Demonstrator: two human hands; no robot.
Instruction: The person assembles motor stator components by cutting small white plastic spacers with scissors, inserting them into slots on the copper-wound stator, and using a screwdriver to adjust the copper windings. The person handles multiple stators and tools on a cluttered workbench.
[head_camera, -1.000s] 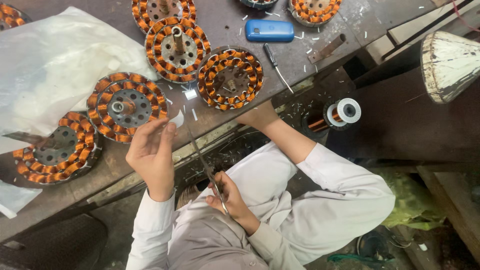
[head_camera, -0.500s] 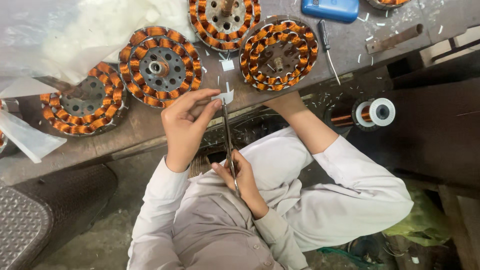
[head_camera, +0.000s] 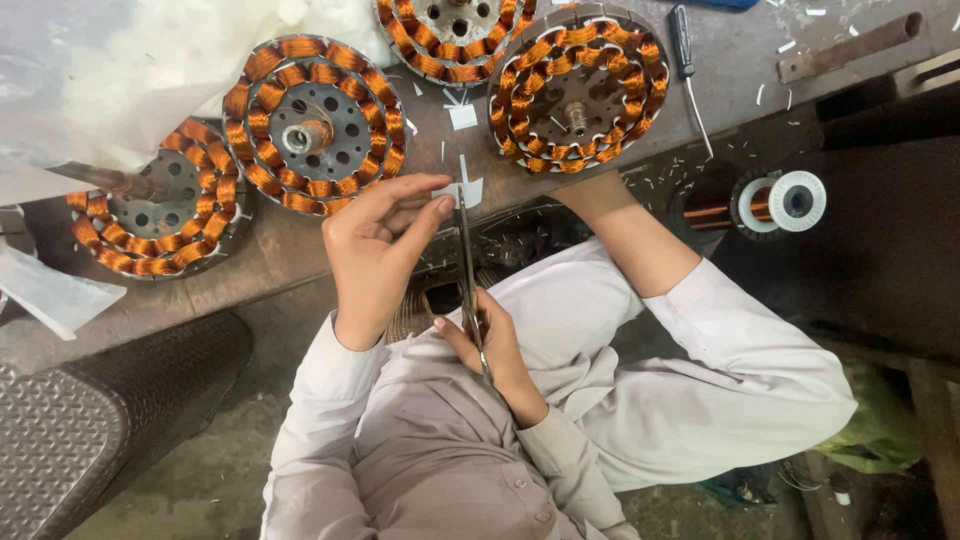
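While left hand (head_camera: 375, 250) fingers pinch white paper (head_camera: 458, 192) at the bench edge (head_camera: 300, 265), right hand (head_camera: 490, 345) fingers grip scissors (head_camera: 467, 270).

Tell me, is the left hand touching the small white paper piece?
Touching. The head view shows the left hand pinching the small white paper piece at its fingertips, with the scissors blades meeting it.

Copper-wound stators (head_camera: 312, 125), wire spool (head_camera: 780, 201), screwdriver (head_camera: 683, 40)

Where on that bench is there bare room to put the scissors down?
Bare metal bench top lies along the near edge, between the leftmost copper-wound stator and the left hand, and right of the black-handled screwdriver. Between the stators it is crowded.
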